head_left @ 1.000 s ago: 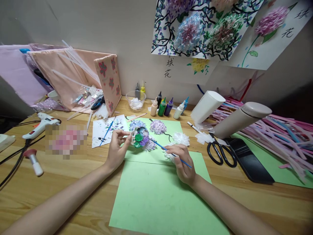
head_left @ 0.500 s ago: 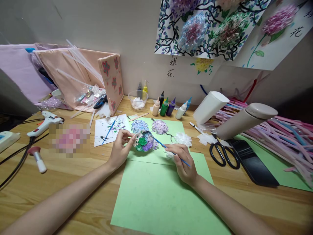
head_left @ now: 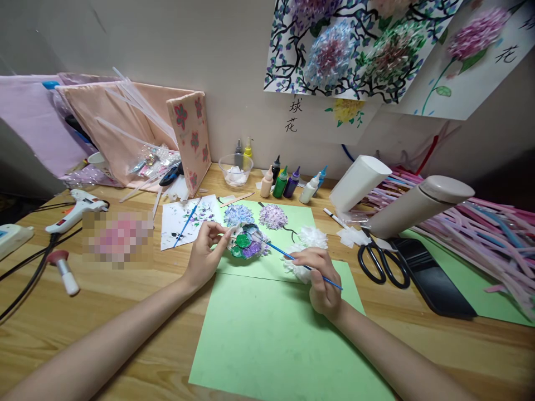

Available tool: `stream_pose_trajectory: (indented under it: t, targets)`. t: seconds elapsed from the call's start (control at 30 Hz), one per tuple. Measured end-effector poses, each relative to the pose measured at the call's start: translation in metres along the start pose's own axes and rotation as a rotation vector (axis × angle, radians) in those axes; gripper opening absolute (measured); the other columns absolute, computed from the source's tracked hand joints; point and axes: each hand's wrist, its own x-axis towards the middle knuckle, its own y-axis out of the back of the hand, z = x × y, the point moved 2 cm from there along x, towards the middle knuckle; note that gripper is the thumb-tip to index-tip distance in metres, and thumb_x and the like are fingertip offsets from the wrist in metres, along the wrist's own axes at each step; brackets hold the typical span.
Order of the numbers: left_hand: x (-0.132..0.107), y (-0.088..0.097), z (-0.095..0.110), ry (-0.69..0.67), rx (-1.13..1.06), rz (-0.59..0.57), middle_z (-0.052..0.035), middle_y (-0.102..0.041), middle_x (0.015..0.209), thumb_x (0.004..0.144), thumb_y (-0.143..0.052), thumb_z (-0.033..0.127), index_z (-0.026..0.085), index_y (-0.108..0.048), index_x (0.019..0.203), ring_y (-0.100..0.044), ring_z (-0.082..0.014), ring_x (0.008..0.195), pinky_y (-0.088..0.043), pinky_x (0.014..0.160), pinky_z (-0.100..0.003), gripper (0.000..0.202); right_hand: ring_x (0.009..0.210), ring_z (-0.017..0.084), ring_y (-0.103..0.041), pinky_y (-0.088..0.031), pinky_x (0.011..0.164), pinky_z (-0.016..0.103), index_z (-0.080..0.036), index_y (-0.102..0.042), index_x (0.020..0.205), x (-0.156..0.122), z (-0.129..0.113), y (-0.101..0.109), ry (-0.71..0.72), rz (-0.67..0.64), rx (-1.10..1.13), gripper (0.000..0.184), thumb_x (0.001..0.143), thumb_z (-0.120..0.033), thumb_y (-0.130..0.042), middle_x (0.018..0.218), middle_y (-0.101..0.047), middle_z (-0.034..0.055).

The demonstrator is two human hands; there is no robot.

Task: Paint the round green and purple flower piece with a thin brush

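Note:
My left hand [head_left: 204,253] pinches the rim of a small paint palette [head_left: 246,243] smeared with green and purple paint, holding it just over the far green paper sheet [head_left: 292,223]. My right hand [head_left: 320,278] is closed on a thin blue paintbrush [head_left: 292,258], whose tip reaches the palette's right side. Under that hand lies a white tissue flower [head_left: 297,268], with another white one [head_left: 312,236] behind it. A bluish paper flower [head_left: 237,214] and a pink one [head_left: 272,216] are stuck on the far sheet. A second green sheet [head_left: 267,334] lies nearest me.
Paint bottles [head_left: 288,182] and a clear bowl [head_left: 236,169] stand by the wall. Black scissors [head_left: 382,262], a dark tablet [head_left: 434,278], a desk lamp [head_left: 409,209] and a heap of paper strips [head_left: 480,228] fill the right. A glue gun [head_left: 71,210] and cables lie left.
The view shifted slightly left. My right hand drew back a little toward me with the brush, its tip staying at the palette. My left hand kept its hold on the palette.

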Motion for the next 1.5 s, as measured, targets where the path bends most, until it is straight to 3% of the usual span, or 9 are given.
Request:
stream_pose_trajectory:
  t: [0.27,0.63,0.97,1.1,1.23,1.33,1.5]
  targets:
    - [0.0,0.0,0.0,0.012,-0.006,0.011,-0.0013,-0.056,0.086,0.08,-0.06,0.031,0.02,-0.046,0.088,-0.06,-0.0117,0.075,-0.049,0.063,-0.023,0.02,0.081,0.021,-0.057,-0.04,0.073,0.039,-0.025,-0.057,0.092,0.001,-0.003,0.001,0.075,-0.01,-0.04,0.027,0.091,-0.023,-0.03,0.083,-0.067,0.0027]
    - [-0.001,0.0,-0.002,0.016,-0.042,0.015,-0.0015,-0.058,0.087,0.077,-0.064,0.032,0.02,-0.046,0.087,-0.061,-0.0127,0.076,-0.05,0.064,-0.024,0.023,0.079,0.02,-0.058,-0.037,0.076,0.04,-0.024,-0.058,0.088,0.004,-0.005,-0.001,0.057,-0.069,-0.034,0.029,0.092,-0.023,-0.029,0.081,-0.068,0.002]
    - [-0.002,0.0,-0.001,-0.004,-0.013,-0.009,-0.002,-0.057,0.088,0.08,-0.06,0.03,0.02,-0.045,0.088,-0.061,-0.0127,0.077,-0.051,0.065,-0.024,0.019,0.079,0.02,-0.056,-0.036,0.077,0.042,-0.024,-0.057,0.087,0.001,-0.003,-0.001,0.01,-0.024,0.022,0.029,0.092,-0.025,-0.029,0.081,-0.067,0.0021]
    - [-0.001,0.001,-0.001,0.002,-0.007,0.024,-0.0017,-0.056,0.088,0.08,-0.06,0.031,0.02,-0.046,0.088,-0.06,-0.0119,0.075,-0.05,0.064,-0.023,0.019,0.082,0.021,-0.055,-0.037,0.076,0.042,-0.024,-0.056,0.089,-0.001,-0.001,0.001,0.011,0.144,0.032,0.028,0.092,-0.026,-0.029,0.085,-0.066,0.0035]
    - [0.005,0.007,-0.004,-0.003,-0.015,0.192,-0.0001,-0.054,0.084,0.08,-0.06,0.033,0.02,-0.046,0.087,-0.056,-0.0101,0.07,-0.047,0.06,-0.021,0.02,0.082,0.021,-0.055,-0.039,0.075,0.04,-0.023,-0.055,0.085,0.0,0.005,0.001,-0.088,0.327,0.069,0.022,0.09,-0.027,-0.033,0.082,-0.062,0.0039]
    - [0.01,0.01,-0.008,0.013,-0.03,0.293,0.0007,-0.053,0.082,0.08,-0.06,0.034,0.02,-0.046,0.086,-0.054,-0.0091,0.067,-0.045,0.06,-0.02,0.021,0.083,0.021,-0.055,-0.04,0.076,0.04,-0.022,-0.055,0.083,0.003,0.008,-0.001,-0.201,0.286,0.065,0.023,0.091,-0.027,-0.033,0.083,-0.061,0.0035]
    - [0.013,0.009,-0.009,0.071,-0.064,0.258,0.0018,-0.052,0.078,0.078,-0.061,0.035,0.02,-0.044,0.086,-0.054,-0.0095,0.062,-0.046,0.057,-0.022,0.024,0.089,0.021,-0.055,-0.037,0.082,0.039,-0.023,-0.056,0.086,0.007,0.008,-0.003,-0.288,0.132,0.023,0.025,0.093,-0.027,-0.032,0.088,-0.062,0.0031]
